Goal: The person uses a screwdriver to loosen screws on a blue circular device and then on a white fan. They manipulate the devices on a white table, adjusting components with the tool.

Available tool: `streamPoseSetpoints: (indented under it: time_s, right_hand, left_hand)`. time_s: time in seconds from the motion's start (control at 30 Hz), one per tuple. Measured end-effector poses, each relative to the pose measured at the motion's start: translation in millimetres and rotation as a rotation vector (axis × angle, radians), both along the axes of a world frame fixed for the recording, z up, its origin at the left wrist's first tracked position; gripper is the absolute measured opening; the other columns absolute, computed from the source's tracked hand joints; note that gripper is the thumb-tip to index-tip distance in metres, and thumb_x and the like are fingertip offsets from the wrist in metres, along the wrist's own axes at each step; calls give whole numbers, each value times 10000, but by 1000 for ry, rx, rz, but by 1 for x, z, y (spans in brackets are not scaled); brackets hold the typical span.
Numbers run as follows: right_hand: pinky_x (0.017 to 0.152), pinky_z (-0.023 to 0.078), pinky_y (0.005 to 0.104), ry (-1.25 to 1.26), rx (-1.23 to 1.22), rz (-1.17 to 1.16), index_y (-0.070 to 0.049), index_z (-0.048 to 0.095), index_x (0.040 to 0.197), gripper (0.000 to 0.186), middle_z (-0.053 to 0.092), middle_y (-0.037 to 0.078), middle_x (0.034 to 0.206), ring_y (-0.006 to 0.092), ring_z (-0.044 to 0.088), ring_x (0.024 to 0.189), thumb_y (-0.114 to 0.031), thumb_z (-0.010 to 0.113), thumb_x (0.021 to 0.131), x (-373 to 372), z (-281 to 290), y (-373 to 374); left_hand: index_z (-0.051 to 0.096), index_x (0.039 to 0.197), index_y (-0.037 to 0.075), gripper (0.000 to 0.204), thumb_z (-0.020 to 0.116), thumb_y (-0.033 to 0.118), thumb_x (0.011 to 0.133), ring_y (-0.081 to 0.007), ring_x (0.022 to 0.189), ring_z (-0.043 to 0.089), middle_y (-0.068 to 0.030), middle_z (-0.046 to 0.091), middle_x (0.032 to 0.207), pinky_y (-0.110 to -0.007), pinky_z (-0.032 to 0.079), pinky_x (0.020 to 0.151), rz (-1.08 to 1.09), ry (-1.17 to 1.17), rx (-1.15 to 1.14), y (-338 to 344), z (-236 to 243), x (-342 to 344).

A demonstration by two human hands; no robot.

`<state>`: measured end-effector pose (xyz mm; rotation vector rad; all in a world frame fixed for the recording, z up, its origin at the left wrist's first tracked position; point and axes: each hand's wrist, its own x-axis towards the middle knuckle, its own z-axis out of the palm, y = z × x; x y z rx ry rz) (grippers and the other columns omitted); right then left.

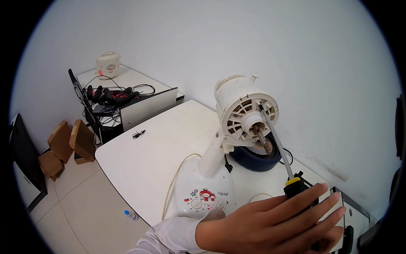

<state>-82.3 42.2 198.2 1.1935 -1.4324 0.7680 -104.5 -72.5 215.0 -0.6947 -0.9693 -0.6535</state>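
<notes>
Fan [245,95], its motor end exposed, stands upright on the white table [160,144], above and beyond the left hand [253,224]. Its bare shaft [266,145] projects from the slotted face and points down toward that hand. The screwdriver [277,142] runs obliquely upward from the left hand; its tip meets the fan face beside the threaded collar [254,120]. The left hand is partly open: several fingers lie extended and slightly spread over the dark handle [295,188]. Firmness of grip cannot be determined, since the palm side is hidden. The right hand is outside the view; its state cannot be told.

The fan base [204,186], white with printed figures, sits just above the left wrist. A pale cord [170,190] curves along the base's left edge. Beyond the hand, behind the fan, lies a dark blue round object [249,163]. Far to the hand's upper left stands a rice cooker [108,65].
</notes>
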Motion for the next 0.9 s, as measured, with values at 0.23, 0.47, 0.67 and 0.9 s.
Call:
streamPoseSetpoints:
  time_s: [0.23,0.47,0.67,0.9]
  right_hand:
    - [533,449,249,75,114,-106,-121,468,1114,392,405,162,928,207,520,609,-297,636,807,13,8,6]
    - [656,480,269,468,-336,-295,-168,375,1071,285,458,68,988,217,547,786,-116,560,860,-5,7,5]
    - [731,457,254,616,-301,-386,-207,389,1084,239,447,70,981,209,519,886,-268,527,898,-23,5,-14]
    - [477,411,225,26,-501,-480,-25,463,1009,670,497,83,832,144,511,594,-663,376,826,4,5,-18]
  left_hand:
    - [581,946,82,236,612,150,722,-232,853,609,-90,581,961,-238,514,556,-3,-115,-206,-15,-15,-1]
    - [580,1027,91,304,619,132,728,-235,882,602,-67,580,1018,-251,532,618,-41,31,-71,13,7,-4]
    - [579,1009,90,305,635,155,717,-223,875,605,-64,584,1008,-242,530,628,-14,-29,-73,-6,-2,-1]
    - [566,925,82,236,628,117,700,-215,847,606,-65,575,929,-233,524,581,4,-41,-139,-8,-9,-5]
